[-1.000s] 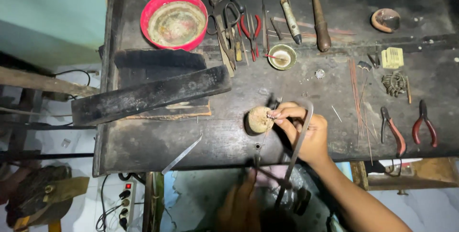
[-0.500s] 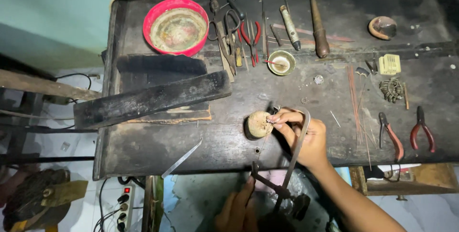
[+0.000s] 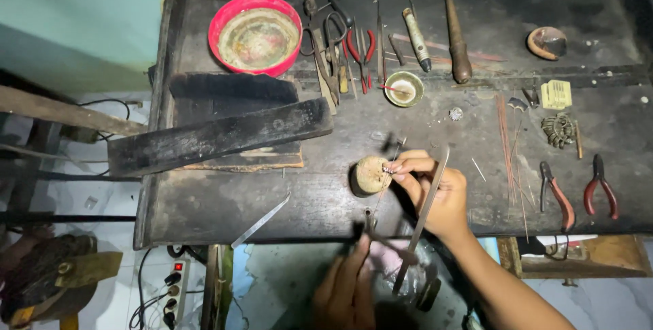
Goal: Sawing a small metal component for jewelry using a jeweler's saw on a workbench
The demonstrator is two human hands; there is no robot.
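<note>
My right hand (image 3: 439, 194) rests on the dark workbench (image 3: 224, 201). Its fingertips pinch a small shiny metal piece (image 3: 390, 167) against a small round wooden block (image 3: 369, 175). A long flat metal strip (image 3: 423, 216) lies slanted across the back of this hand. Below the bench's front edge, my left hand (image 3: 347, 290) grips a dark plier-like tool (image 3: 381, 238), whose tip points up toward the block. The lower part of that tool is hidden in shadow.
A red bowl (image 3: 255, 34) stands at the back left, with a small dish (image 3: 403, 89), scissors and hand tools (image 3: 354, 44) beside it. Two pliers (image 3: 578, 190) and thin wires (image 3: 507, 146) lie at the right. A black wooden bar (image 3: 218, 136) juts off the left; a power strip (image 3: 173, 286) sits below.
My right hand stays pinched at the wooden block. My left hand and its tool have shifted slightly under the bench edge. The view has drifted a little.
</note>
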